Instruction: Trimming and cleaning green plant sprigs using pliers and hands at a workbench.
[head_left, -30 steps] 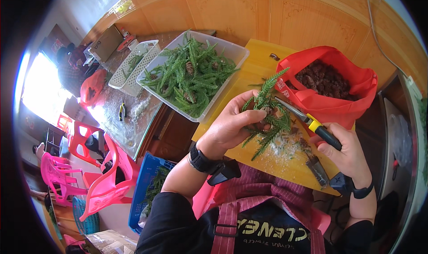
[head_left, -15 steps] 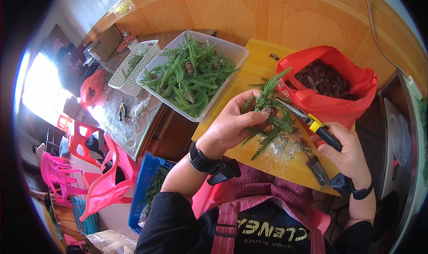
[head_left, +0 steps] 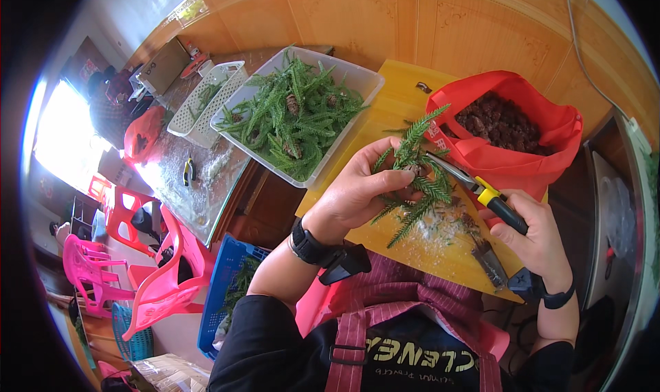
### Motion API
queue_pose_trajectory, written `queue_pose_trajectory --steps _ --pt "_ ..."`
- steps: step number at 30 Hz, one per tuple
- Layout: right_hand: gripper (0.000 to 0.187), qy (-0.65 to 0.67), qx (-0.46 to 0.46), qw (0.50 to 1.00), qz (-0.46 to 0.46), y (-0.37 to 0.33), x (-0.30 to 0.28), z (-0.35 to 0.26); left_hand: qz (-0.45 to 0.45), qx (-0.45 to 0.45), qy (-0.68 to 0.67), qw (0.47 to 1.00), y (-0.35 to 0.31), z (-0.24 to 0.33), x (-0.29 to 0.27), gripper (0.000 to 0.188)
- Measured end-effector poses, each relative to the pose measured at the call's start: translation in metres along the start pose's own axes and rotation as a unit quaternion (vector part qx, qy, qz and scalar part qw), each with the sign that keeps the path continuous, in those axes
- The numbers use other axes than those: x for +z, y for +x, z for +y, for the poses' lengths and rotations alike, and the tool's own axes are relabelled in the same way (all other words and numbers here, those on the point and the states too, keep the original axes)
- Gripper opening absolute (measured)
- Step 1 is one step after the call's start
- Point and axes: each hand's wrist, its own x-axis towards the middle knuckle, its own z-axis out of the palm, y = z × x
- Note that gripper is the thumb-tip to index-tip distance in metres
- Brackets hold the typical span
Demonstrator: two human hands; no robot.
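Observation:
My left hand pinches a green artificial pine sprig at its middle, above the yellow table. In my right hand is a pair of long-nose pliers with yellow and black handles; their jaw tips reach the middle of the sprig. Whether the jaws bite on a stem or wire there is hidden by the needles. Beyond the pliers stands a red fabric bag holding many brown pine cones. White flakes lie scattered under the sprig.
A clear plastic bin full of pine sprigs and cones stands to the left of the yellow table. Farther left are a white basket, another pair of pliers and pink chairs. A blue crate sits below.

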Motion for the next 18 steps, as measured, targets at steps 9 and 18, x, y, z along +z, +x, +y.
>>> queue_pose_trajectory --steps 9,18 --pt "0.052 -0.003 0.007 1.0 0.012 -0.0043 -0.0028 0.0016 0.007 -0.007 0.018 1.0 -0.0004 0.0012 -0.0023 0.04" --pt "0.055 0.008 -0.01 0.999 0.046 -0.0085 0.0009 0.0093 0.015 -0.011 0.0 1.0 -0.0018 0.0023 -0.0008 0.044"
